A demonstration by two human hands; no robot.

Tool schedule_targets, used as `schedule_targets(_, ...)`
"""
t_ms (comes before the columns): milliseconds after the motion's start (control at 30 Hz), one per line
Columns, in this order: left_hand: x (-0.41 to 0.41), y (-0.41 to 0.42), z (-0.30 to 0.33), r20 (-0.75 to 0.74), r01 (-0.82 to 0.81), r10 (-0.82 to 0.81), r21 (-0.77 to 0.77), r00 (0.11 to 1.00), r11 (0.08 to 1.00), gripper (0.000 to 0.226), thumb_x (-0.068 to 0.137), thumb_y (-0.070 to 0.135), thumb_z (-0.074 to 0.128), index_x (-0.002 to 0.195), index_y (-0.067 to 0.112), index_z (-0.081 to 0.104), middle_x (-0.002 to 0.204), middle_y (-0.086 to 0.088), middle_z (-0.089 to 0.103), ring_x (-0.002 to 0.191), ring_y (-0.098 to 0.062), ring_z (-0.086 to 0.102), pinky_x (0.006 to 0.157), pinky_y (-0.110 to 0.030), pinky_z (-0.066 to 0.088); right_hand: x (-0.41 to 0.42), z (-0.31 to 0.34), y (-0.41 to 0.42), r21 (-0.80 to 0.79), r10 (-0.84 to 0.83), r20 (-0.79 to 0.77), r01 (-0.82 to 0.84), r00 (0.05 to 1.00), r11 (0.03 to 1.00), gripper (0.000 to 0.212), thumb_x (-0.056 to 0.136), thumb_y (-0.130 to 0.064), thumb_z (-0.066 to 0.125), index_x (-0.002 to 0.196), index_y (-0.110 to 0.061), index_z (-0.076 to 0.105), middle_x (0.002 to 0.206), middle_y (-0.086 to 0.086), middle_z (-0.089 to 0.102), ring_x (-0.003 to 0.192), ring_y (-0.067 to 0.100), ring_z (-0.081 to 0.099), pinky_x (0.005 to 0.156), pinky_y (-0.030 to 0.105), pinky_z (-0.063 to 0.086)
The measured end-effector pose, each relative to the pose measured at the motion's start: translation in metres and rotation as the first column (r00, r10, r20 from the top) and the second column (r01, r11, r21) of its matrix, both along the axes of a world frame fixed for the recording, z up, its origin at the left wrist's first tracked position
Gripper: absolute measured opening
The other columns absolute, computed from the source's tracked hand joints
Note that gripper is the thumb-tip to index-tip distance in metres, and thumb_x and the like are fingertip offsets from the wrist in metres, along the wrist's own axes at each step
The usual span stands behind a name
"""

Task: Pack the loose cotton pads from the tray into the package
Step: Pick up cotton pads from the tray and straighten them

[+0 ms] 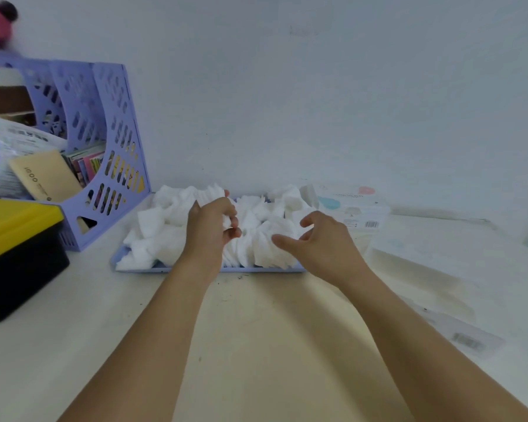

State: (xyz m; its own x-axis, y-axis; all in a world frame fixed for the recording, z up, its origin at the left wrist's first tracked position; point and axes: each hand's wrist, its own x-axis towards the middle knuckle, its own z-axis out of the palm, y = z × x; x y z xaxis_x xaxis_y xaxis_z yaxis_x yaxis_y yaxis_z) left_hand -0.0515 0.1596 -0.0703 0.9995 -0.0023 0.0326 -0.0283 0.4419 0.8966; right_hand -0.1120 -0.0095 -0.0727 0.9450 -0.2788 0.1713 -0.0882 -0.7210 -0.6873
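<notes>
Left hand [212, 226] pinches cotton pads [165, 236] over tray [119, 257]; right hand [314, 239] open, reaching. Pads look light, soft; best gathered in stacks by edges.

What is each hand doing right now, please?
Left hand: fingers curled, pinching cotton pads over the tray.
Right hand: open above the pads, holding nothing.

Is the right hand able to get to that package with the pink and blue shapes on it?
Probably yes. The right hand hovers open over the cotton pads, and the package lies just beyond it, with nothing between them.
</notes>
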Motion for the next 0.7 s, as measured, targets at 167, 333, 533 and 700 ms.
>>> schedule_targets(167, 0.004, -0.004, -0.007, -0.039, 0.081, -0.081, 0.014, 0.996, 0.997, 0.038, 0.070, 0.009, 0.053, 0.108, 0.003, 0.051, 0.086, -0.012, 0.066, 0.065, -0.023, 0.065, 0.056, -0.030, 0.053, 0.015, -0.009, 0.006, -0.056, 0.092, -0.108, -0.098, 0.990, 0.994, 0.072, 0.069, -0.046, 0.088, 0.125, -0.017, 0.053, 0.106, -0.004, 0.060, 0.096, 0.012, 0.059, 0.079, 0.028, 0.052)
schedule_targets(333, 0.003, -0.009, -0.006, 0.028, 0.078, -0.079, 0.011, 0.997, 0.997, 0.031, 0.085, 0.004, 0.056, 0.111, 0.009, 0.040, 0.120, -0.020, 0.067, 0.103, -0.030, 0.072, 0.081, -0.041, 0.062, 0.024, -0.016, -0.007, 0.075, 0.119, -0.035, -0.116, 0.992, 0.990, 0.057, 0.073, -0.041, 0.088, 0.117, -0.012, 0.066, 0.102, -0.002, 0.068, 0.084, 0.007, 0.063, 0.071, 0.018, 0.050)
schedule_targets(533, 0.003, -0.007, -0.004, 0.049, -0.045, 0.040, 0.100, 0.998, 0.994, 0.005, 0.092, 0.001, 0.060, 0.090, 0.005, 0.063, 0.099, -0.005, 0.061, 0.089, -0.015, 0.067, 0.079, -0.035, 0.062, 0.025, -0.016, -0.004, 0.175, 0.126, -0.063, -0.113, 0.990, 0.978, 0.069, 0.077, -0.063, 0.072, 0.065, 0.002, 0.050, 0.065, 0.014, 0.047, 0.062, 0.020, 0.051, 0.069, 0.041, 0.055)
schedule_targets(700, 0.007, -0.007, -0.010, 0.081, -0.096, 0.082, 0.183, 0.993, 0.978, 0.016, 0.094, 0.005, 0.057, 0.109, 0.008, 0.061, 0.117, -0.012, 0.064, 0.097, -0.022, 0.073, 0.074, -0.035, 0.063, 0.029, -0.020, 0.009, 0.025, 0.098, -0.031, -0.097, 0.995, 0.995, 0.059, 0.078, -0.033, 0.077, 0.053, -0.014, 0.026, 0.053, 0.002, 0.024, 0.052, 0.018, 0.024, 0.051, 0.030, 0.019)
